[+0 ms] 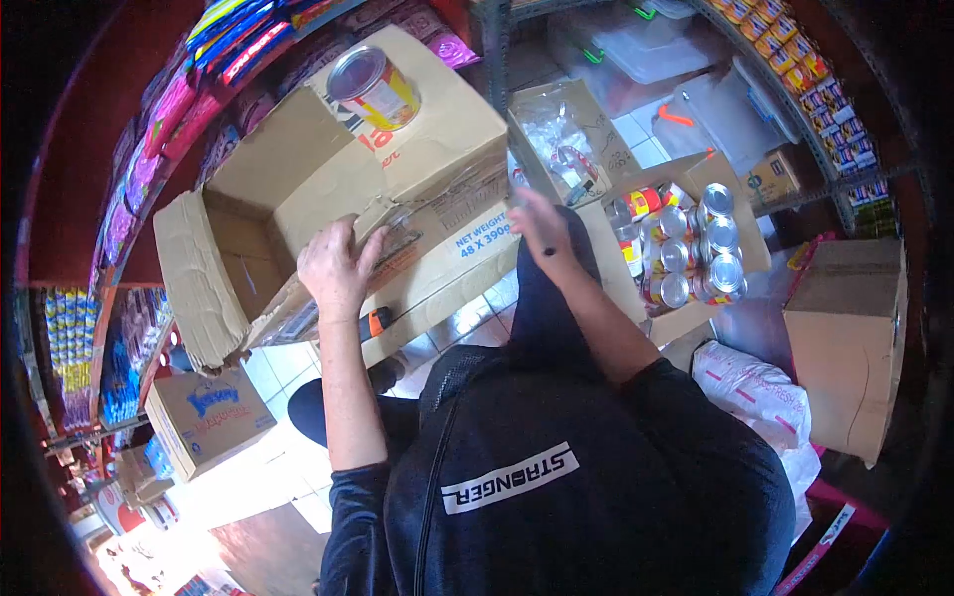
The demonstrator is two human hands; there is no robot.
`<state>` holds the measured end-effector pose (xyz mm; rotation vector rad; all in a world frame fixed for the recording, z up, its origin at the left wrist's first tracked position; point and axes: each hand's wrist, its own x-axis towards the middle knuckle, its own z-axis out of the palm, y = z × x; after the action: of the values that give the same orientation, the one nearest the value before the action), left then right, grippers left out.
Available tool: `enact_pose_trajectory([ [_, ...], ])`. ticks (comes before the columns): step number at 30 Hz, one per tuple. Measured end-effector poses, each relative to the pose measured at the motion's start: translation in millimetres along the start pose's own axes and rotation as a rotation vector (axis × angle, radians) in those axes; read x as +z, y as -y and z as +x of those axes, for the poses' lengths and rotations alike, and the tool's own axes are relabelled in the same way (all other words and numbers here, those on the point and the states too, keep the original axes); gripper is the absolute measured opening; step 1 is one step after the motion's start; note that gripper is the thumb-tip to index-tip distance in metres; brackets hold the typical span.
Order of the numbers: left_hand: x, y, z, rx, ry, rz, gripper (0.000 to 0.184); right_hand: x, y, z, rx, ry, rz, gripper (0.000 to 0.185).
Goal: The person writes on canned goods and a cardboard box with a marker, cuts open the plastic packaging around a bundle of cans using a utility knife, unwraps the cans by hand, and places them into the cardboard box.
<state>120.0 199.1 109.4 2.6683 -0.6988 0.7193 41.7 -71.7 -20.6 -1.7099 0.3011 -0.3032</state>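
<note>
My left hand (343, 263) rests at the near edge of a large open cardboard box (417, 209), its fingers bent over the edge and partly hidden. The box's open part looks hollow inside, and one large can (373, 87) with a yellow and red label stands on its closed flap. To the right of the box, my right hand (542, 233) is raised over my knee, slightly blurred, fingers apart and holding nothing. Beyond it on the right, an open carton (621, 263) holds several cans (723, 234), mostly silver-topped.
An open box with clear plastic (561, 129) stands at the top centre. Shelves of packets (149, 189) line the left; stocked shelves (845, 129) curve along the right. A tall carton (845, 338) and a white plastic bag (755, 397) are at the right. A printed carton (211, 417) lies lower left.
</note>
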Motion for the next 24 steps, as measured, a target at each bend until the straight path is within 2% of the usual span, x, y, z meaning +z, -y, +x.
enact_pose_trajectory([
  [2, 2, 1, 1, 0.032, -0.028, 0.021, 0.035, 9, -20, 0, -0.035, 0.070, -0.389, 0.035],
  [5, 4, 0, -3, 0.050, -0.054, 0.044, 0.035, 6, 6, -18, -0.315, 0.143, -0.397, 0.029],
  [8, 5, -3, -1, 0.052, -0.068, 0.053, 0.035, 4, 11, -20, -0.353, 0.139, -0.335, 0.028],
  [17, -1, -10, -4, -0.034, -0.070, 0.021, 0.032, 9, 13, -13, -0.262, 0.283, -0.439, 0.028],
  [21, -5, -7, -3, -0.035, -0.025, 0.018, 0.031, 8, 6, -15, -0.204, 0.273, -0.436, 0.030],
  [24, -1, 0, 0, -0.032, -0.031, -0.026, 0.034, 9, 0, -16, -0.273, 0.189, -0.339, 0.032],
])
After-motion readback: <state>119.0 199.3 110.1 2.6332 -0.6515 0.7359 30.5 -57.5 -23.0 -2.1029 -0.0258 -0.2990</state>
